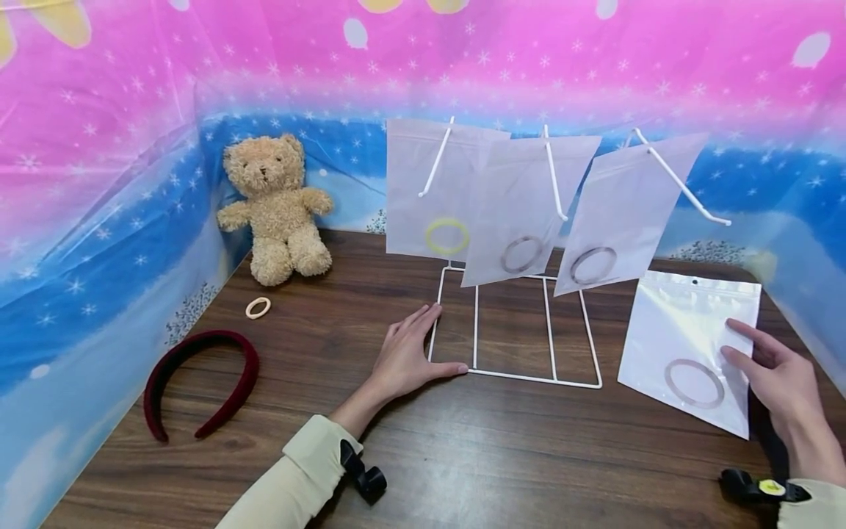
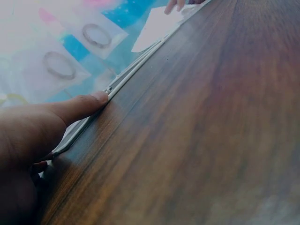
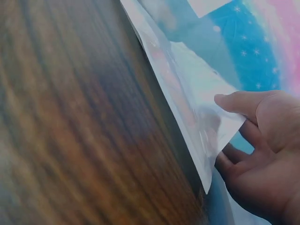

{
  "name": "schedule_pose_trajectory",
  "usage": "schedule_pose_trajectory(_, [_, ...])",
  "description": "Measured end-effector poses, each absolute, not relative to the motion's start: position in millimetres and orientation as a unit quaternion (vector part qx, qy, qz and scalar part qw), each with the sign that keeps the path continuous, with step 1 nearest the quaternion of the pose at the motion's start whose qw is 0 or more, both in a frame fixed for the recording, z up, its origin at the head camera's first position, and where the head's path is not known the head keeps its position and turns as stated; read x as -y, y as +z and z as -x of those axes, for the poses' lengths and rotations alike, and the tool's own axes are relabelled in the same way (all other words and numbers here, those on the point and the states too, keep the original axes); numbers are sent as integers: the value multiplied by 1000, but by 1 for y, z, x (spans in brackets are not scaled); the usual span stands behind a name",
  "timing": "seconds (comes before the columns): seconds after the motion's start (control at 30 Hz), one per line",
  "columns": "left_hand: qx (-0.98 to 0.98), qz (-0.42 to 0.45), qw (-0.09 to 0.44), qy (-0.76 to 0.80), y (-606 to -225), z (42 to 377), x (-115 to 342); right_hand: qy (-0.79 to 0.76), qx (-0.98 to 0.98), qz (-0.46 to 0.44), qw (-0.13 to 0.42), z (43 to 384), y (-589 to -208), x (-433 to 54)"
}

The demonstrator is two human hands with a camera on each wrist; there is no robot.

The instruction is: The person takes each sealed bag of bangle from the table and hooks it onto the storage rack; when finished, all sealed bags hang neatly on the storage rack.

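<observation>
My right hand (image 1: 786, 378) pinches the right edge of a white zip bag (image 1: 661, 338) between thumb and fingers. The bag is tilted, with a pale pinkish ring (image 1: 669, 380) showing low in it and a hang hole at its top. In the right wrist view the thumb (image 3: 229, 102) lies on the bag's face, other fingers behind it. My left hand (image 1: 406, 356) rests at the front left corner of a white wire rack (image 1: 515, 375), thumb straight on the front wire, fingers along the left wire. Three similar bags hang from the rack's hooks, the left one (image 1: 416, 169) holding a yellow-green ring.
A teddy bear (image 1: 274, 209) sits at the back left. Before it lie a small cream ring (image 1: 258, 308) and a dark red headband (image 1: 247, 378). The rack's hooks (image 1: 687, 187) jut forward above the wooden table (image 1: 463, 455). Patterned cloth (image 1: 344, 88) walls the back and sides.
</observation>
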State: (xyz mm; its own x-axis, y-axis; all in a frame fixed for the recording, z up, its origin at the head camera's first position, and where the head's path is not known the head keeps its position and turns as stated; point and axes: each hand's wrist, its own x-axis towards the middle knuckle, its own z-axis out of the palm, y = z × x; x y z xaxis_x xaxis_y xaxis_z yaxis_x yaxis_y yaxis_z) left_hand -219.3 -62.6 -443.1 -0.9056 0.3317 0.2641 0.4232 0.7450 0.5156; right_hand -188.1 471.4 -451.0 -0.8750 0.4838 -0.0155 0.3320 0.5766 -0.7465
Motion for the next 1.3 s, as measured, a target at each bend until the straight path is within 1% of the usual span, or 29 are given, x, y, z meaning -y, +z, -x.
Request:
schedule_pose_trajectory(0.2, [930, 203, 79, -296, -444, 220, 63, 422, 869, 225, 127, 188, -451, -469])
schedule_pose_trajectory(0.5, [933, 196, 71, -292, -448, 221, 60, 433, 851, 244, 167, 179, -448, -472])
schedule_pose_trajectory(0.57, [933, 196, 69, -294, -447, 221, 60, 451, 838, 245, 186, 174, -443, -472])
schedule_pose_trajectory(0.67, [932, 199, 72, -295, -447, 221, 60, 511, 793, 236, 234, 164, -431, -471])
schedule_pose_trajectory(0.77, [931, 200, 77, -296, -445, 221, 61, 596, 721, 198, 291, 155, -417, -465])
schedule_pose_trajectory(0.87, [931, 199, 81, -297, -445, 221, 63, 676, 643, 126, 338, 148, -405, -459])
schedule_pose_trajectory(0.93, [931, 198, 81, -297, -445, 221, 64, 672, 646, 82, 353, 144, -398, -454])
schedule_pose_trajectory(1.0, [931, 198, 80, -296, -445, 221, 64, 620, 695, 49, 360, 139, -391, -450])
schedule_pose_trajectory(1.13, [931, 201, 80, -293, -446, 221, 63, 496, 792, 29, 355, 131, -377, -440])
schedule_pose_trajectory(1.2, [931, 202, 81, -293, -446, 221, 63, 512, 788, 21, 341, 128, -371, -435])
schedule_pose_trajectory(1.3, [931, 203, 82, -294, -445, 221, 62, 583, 745, -1, 324, 124, -366, -428])
